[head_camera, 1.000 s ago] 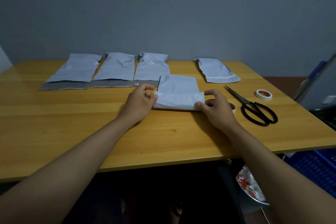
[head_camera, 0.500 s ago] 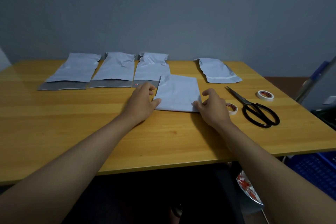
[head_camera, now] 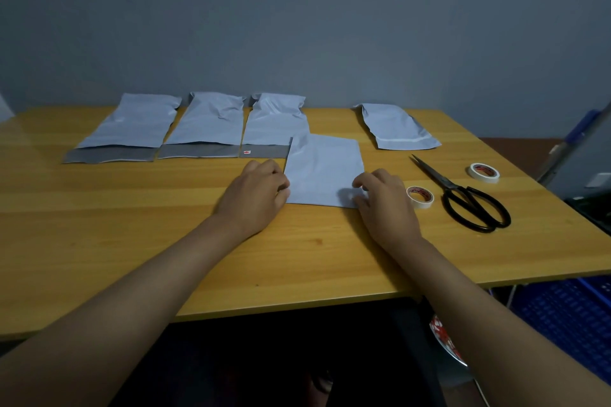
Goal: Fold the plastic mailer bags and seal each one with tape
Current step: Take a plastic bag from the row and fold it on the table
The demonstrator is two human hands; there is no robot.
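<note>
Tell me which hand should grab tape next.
Right. The right hand rests on the folded bag's right edge, with the nearer tape roll just beside it. The left hand is across the bag, better left pressing the fold.

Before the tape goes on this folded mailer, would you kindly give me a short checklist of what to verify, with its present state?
1. Folded mailer lies flat on the table: ok.
2. Left hand touches its left edge: ok.
3. Right hand presses its near right corner: ok.
4. Tape close by: ok, the nearer tape roll sits just right of the right hand.
5. Scissors close by: ok, blades closed, right of that roll.
6. Loose tape end ready to pull: cannot tell.
</note>
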